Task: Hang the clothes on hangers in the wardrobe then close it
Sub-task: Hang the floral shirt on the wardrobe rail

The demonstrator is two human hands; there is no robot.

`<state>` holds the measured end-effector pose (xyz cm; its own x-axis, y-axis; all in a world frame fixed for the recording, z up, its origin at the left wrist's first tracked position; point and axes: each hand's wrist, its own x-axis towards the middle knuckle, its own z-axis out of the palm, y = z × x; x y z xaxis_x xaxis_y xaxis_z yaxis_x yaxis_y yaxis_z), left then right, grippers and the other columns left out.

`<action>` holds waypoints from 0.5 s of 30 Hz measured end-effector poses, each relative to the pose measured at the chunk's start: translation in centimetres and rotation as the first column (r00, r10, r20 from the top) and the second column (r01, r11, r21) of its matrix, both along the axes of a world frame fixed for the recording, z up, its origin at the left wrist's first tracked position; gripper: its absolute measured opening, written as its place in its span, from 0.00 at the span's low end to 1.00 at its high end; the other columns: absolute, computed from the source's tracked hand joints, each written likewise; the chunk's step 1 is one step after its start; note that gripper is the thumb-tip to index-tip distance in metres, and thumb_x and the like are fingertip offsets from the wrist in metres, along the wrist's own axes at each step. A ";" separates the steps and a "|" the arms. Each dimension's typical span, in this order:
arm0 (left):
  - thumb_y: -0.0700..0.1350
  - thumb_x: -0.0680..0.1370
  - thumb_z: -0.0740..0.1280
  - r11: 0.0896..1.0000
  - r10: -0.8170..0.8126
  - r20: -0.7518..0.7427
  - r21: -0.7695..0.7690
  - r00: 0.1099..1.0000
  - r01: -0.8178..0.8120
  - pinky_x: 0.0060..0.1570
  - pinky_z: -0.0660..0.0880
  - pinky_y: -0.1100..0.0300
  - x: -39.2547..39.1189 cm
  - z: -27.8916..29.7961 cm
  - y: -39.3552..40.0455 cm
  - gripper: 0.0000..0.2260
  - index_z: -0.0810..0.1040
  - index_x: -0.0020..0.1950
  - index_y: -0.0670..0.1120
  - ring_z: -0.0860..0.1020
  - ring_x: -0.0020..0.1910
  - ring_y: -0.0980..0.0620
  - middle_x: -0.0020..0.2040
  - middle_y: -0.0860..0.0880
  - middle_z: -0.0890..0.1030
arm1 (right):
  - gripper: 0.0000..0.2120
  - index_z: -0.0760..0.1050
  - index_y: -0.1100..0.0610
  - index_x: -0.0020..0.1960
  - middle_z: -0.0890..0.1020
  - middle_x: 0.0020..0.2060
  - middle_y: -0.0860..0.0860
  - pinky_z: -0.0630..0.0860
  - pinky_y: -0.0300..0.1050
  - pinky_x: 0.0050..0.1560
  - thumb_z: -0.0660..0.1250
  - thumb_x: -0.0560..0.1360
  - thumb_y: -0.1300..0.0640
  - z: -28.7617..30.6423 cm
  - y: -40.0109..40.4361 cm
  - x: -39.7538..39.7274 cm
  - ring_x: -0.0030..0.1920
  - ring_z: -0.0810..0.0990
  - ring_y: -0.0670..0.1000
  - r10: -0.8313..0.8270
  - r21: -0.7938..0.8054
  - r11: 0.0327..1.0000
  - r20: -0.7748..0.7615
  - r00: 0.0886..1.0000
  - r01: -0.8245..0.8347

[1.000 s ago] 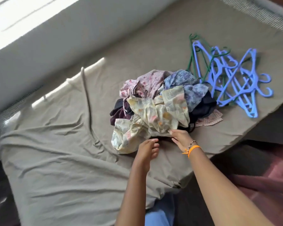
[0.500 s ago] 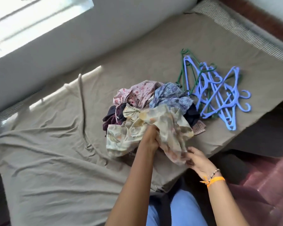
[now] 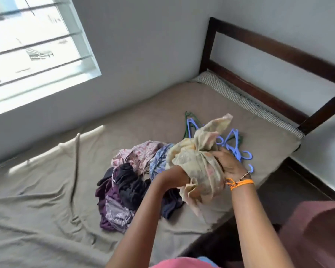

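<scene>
A cream floral garment [image 3: 198, 161] is lifted off the bed, bunched between both hands. My left hand [image 3: 174, 177] grips its lower left side; the fingers are buried in the cloth. My right hand [image 3: 230, 164], with an orange band at the wrist, grips its right side. Under and left of it a pile of clothes [image 3: 130, 182] lies on the bed: pink striped, blue floral, black and purple pieces. Several blue and green hangers [image 3: 238, 149] lie behind the lifted garment, partly hidden by it. No wardrobe is in view.
The bed [image 3: 46, 200] has a wrinkled beige sheet and a dark wooden headboard [image 3: 269, 53] at the right. A barred window [image 3: 33, 53] is in the wall on the left. The bed's near edge runs beside my legs, with dark floor to the right.
Both hands took hold of the cream floral garment and raised it off the pile. The camera tilted up, bringing the window and headboard into view.
</scene>
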<state>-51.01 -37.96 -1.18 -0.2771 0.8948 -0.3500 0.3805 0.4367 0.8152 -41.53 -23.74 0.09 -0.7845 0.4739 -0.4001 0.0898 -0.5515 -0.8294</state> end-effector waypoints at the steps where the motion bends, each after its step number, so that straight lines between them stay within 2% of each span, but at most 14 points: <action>1: 0.40 0.74 0.67 0.997 0.075 0.192 0.017 0.978 -0.079 0.64 0.69 0.55 -0.3 0.1 -0.5 0.20 0.73 0.66 0.44 0.72 0.65 0.50 0.66 0.48 0.74 | 0.15 0.76 0.61 0.46 0.83 0.33 0.51 0.80 0.39 0.39 0.54 0.75 0.75 0.8 0.2 -0.4 0.37 0.82 0.49 0.035 0.050 0.998 0.004 0.999 -0.035; 3: 0.41 0.71 0.68 0.954 0.189 0.566 0.089 0.802 -0.287 0.58 0.75 0.54 -0.8 0.5 -0.9 0.23 0.73 0.66 0.44 0.77 0.59 0.50 0.63 0.45 0.77 | 0.14 0.74 0.64 0.43 0.82 0.36 0.56 0.79 0.41 0.40 0.56 0.71 0.78 2.0 0.6 -1.0 0.41 0.80 0.54 0.059 0.147 0.988 -0.052 0.997 -0.051; 4: 0.40 0.73 0.66 0.911 0.239 0.665 0.098 0.707 -0.400 0.57 0.76 0.54 -1.1 1.2 -1.1 0.22 0.72 0.68 0.40 0.78 0.57 0.50 0.61 0.43 0.79 | 0.12 0.74 0.64 0.42 0.81 0.38 0.58 0.78 0.43 0.42 0.56 0.70 0.78 2.3 0.7 -1.4 0.44 0.78 0.57 0.046 0.209 0.978 -0.076 0.996 -0.030; 5: 0.41 0.76 0.63 0.879 0.246 0.745 0.098 0.620 -0.466 0.56 0.76 0.55 -1.3 2.0 -1.2 0.21 0.70 0.69 0.38 0.80 0.54 0.50 0.57 0.44 0.81 | 0.12 0.74 0.63 0.43 0.80 0.39 0.58 0.78 0.43 0.42 0.57 0.72 0.76 2.6 0.7 -1.4 0.45 0.77 0.57 0.032 0.201 0.979 -0.100 0.994 -0.011; 6: 0.43 0.79 0.60 0.852 0.266 0.784 0.081 0.561 -0.518 0.55 0.76 0.55 -1.4 2.8 -1.3 0.20 0.69 0.69 0.36 0.81 0.51 0.51 0.53 0.45 0.83 | 0.10 0.74 0.60 0.45 0.82 0.39 0.55 0.78 0.41 0.42 0.57 0.76 0.71 3.3 0.6 -1.4 0.45 0.78 0.54 0.013 0.172 0.985 -0.082 0.997 0.001; 7: 0.46 0.81 0.56 0.842 0.260 0.813 0.074 0.522 -0.534 0.53 0.76 0.55 -1.7 3.5 -1.2 0.20 0.69 0.69 0.36 0.81 0.49 0.51 0.50 0.46 0.83 | 0.09 0.75 0.57 0.49 0.84 0.40 0.52 0.79 0.40 0.42 0.57 0.80 0.62 4.0 0.4 -1.5 0.45 0.80 0.51 0.030 0.136 0.990 -0.056 0.998 -0.022; 8: 0.52 0.82 0.54 0.845 0.258 0.825 0.060 0.504 -0.531 0.54 0.76 0.53 -2.0 4.2 -1.1 0.23 0.70 0.69 0.38 0.81 0.51 0.49 0.52 0.45 0.83 | 0.13 0.76 0.55 0.53 0.84 0.44 0.51 0.79 0.41 0.45 0.56 0.80 0.51 4.2 0.6 -1.5 0.47 0.81 0.50 0.066 0.105 0.992 -0.021 0.998 -0.063; 9: 0.60 0.79 0.53 0.854 0.220 0.847 0.073 0.485 -0.515 0.57 0.76 0.51 -2.2 5.0 -1.0 0.28 0.71 0.69 0.40 0.80 0.55 0.46 0.56 0.43 0.81 | 0.22 0.77 0.54 0.56 0.84 0.49 0.53 0.79 0.45 0.50 0.55 0.77 0.41 4.2 0.8 -1.5 0.50 0.81 0.51 0.112 0.091 0.989 0.022 0.993 -0.114; 10: 0.66 0.76 0.53 0.854 0.175 0.868 0.102 0.466 -0.511 0.59 0.74 0.49 -2.3 5.8 -0.8 0.34 0.71 0.68 0.41 0.77 0.59 0.43 0.59 0.41 0.79 | 0.29 0.78 0.54 0.58 0.83 0.53 0.55 0.77 0.48 0.53 0.55 0.73 0.34 4.0 1.2 -1.4 0.52 0.80 0.53 0.164 0.117 0.978 0.072 0.984 -0.172; 11: 0.68 0.73 0.53 0.842 0.130 0.886 0.138 0.445 -0.521 0.60 0.74 0.48 -2.4 6.4 -0.5 0.36 0.74 0.66 0.41 0.77 0.61 0.42 0.61 0.40 0.78 | 0.32 0.79 0.54 0.58 0.82 0.53 0.55 0.77 0.49 0.52 0.55 0.71 0.31 3.8 1.3 -1.2 0.52 0.79 0.54 0.200 0.153 0.964 0.125 0.972 -0.219; 12: 0.67 0.73 0.52 0.820 0.093 0.907 0.165 0.411 -0.549 0.60 0.74 0.49 -2.3 7.1 -0.2 0.35 0.78 0.62 0.42 0.78 0.59 0.43 0.59 0.40 0.80 | 0.30 0.80 0.53 0.57 0.82 0.50 0.54 0.77 0.47 0.46 0.55 0.73 0.32 3.3 1.5 -1.0 0.49 0.78 0.53 0.203 0.189 0.953 0.173 0.964 -0.235; 13: 0.64 0.76 0.51 0.792 0.055 0.923 0.191 0.380 -0.579 0.59 0.74 0.50 -2.2 7.4 0.1 0.31 0.81 0.58 0.43 0.79 0.56 0.45 0.56 0.42 0.81 | 0.24 0.80 0.53 0.54 0.81 0.46 0.53 0.75 0.44 0.41 0.56 0.76 0.36 3.1 1.5 -0.8 0.46 0.77 0.51 0.191 0.223 0.946 0.207 0.960 -0.237; 14: 0.60 0.78 0.53 0.768 0.003 0.938 0.220 0.348 -0.602 0.58 0.74 0.50 -2.2 7.8 0.5 0.26 0.82 0.56 0.43 0.80 0.54 0.46 0.54 0.43 0.82 | 0.17 0.79 0.52 0.51 0.80 0.43 0.52 0.74 0.42 0.40 0.57 0.78 0.43 3.1 1.4 -0.6 0.45 0.76 0.50 0.167 0.264 0.939 0.208 0.964 -0.219; 15: 0.54 0.79 0.56 0.747 -0.032 0.937 0.253 0.347 -0.615 0.57 0.75 0.49 -2.4 8.0 1.1 0.21 0.80 0.58 0.42 0.80 0.53 0.47 0.53 0.43 0.82 | 0.12 0.79 0.53 0.48 0.79 0.42 0.52 0.73 0.42 0.41 0.59 0.79 0.50 3.1 1.3 -0.3 0.44 0.75 0.50 0.140 0.291 0.939 0.160 0.977 -0.182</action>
<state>-53.42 -36.90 6.83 -0.3990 0.9095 -0.1170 -0.7136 -0.2278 0.6625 -41.84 -22.43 3.16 -0.8089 0.4608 -0.3651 0.2792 -0.2455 -0.9283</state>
